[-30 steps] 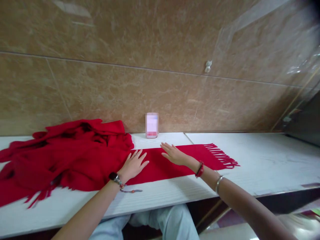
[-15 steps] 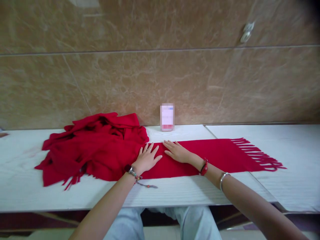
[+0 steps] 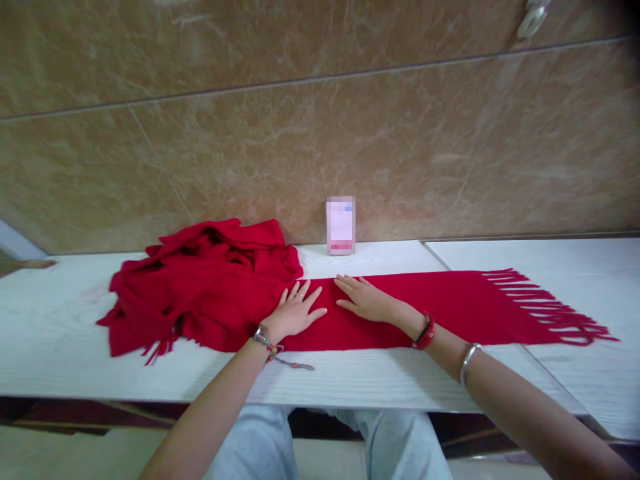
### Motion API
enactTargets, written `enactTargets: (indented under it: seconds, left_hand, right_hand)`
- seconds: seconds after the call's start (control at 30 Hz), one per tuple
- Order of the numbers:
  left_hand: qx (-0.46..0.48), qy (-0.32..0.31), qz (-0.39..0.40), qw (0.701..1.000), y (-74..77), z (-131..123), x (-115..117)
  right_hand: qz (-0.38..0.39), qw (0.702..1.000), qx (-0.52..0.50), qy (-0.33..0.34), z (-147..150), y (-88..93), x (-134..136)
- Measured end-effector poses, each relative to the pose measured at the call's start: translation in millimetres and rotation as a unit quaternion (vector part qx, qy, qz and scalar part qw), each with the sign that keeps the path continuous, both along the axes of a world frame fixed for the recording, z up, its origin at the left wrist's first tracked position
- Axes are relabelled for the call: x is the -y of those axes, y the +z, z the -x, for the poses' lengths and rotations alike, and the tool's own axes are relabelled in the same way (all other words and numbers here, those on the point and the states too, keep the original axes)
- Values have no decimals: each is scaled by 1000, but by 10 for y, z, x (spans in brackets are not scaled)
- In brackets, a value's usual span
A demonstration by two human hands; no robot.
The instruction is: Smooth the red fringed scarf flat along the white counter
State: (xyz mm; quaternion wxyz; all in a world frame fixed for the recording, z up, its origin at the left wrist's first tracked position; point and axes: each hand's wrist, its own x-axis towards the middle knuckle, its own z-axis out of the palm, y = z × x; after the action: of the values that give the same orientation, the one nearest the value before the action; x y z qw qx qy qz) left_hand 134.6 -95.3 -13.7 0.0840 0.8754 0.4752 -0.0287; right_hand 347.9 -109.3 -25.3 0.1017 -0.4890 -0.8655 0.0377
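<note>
A red scarf (image 3: pixel 450 303) lies across the white table, its right part spread flat and ending in a fringe of tassels. Its left part is bunched into a crumpled heap, with a few tassels sticking out at the front. My left hand (image 3: pixel 294 312) rests palm down on the scarf where the heap meets the flat part, fingers spread. Just to its right, my right hand (image 3: pixel 367 300) lies flat on the smooth stretch, fingers stretched out. Neither hand grips the cloth.
A phone-like upright object with a blurred front (image 3: pixel 341 225) stands against the brown marbled wall (image 3: pixel 280 153) behind the scarf. The white table (image 3: pixel 380 379) has a seam on the right and a front edge close to my legs. A pale fitting (image 3: pixel 533 20) sits high on the wall.
The camera view has tilted and shifted slightly. Both hands stay flat on the scarf in nearly the same places, and the scarf's layout looks the same.
</note>
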Motion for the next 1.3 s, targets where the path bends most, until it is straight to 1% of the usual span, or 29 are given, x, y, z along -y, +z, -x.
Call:
enactTargets:
  seconds: [0.1, 0.23, 0.5, 0.6, 0.8, 0.9, 0.97, 1.0, 1.07, 1.13, 1.17, 1.23, 1.3]
  left_hand:
    - [-17, 32, -7, 999, 43, 27, 24]
    - [-32, 70, -1, 997, 116, 50, 53]
    - [-37, 96, -22, 994, 139, 14, 121]
    - [-39, 108, -15, 993, 150, 81, 192]
    - [-39, 151, -7, 988, 178, 325, 407]
    - [-47, 168, -1, 985, 203, 329, 471]
    - [-52, 160, -29, 985, 209, 272, 475]
    - [-49, 141, -53, 987, 205, 232, 466]
    - [-34, 72, -92, 993, 180, 150, 428]
    - [-15, 11, -84, 996, 141, 86, 372]
    - [-8, -4, -68, 998, 120, 67, 342]
    - [-2, 1, -38, 999, 84, 59, 293]
    - [0, 22, -31, 999, 62, 85, 269]
  right_hand:
    - [-8, 1000, -14, 8, 31, -28, 16]
    - [1, 1000, -2, 19, 56, -74, 30]
    - [-3, 1000, 14, 18, 55, -81, 19]
    - [-14, 999, 24, 23, 55, -77, 34]
    - [-16, 999, 31, 34, 70, -91, 74]
    - [-21, 999, 37, 33, 82, -93, 83]
    - [-26, 998, 42, 30, 91, -84, 91]
    - [-27, 998, 45, 28, 95, -77, 97]
    - [-26, 998, 53, 23, 104, -61, 109]
    - [-25, 998, 56, 19, 110, -47, 120]
    - [-24, 998, 55, 16, 112, -43, 124]
    - [-22, 998, 51, 13, 113, -37, 130]
    - [-22, 999, 45, 11, 111, -36, 132]
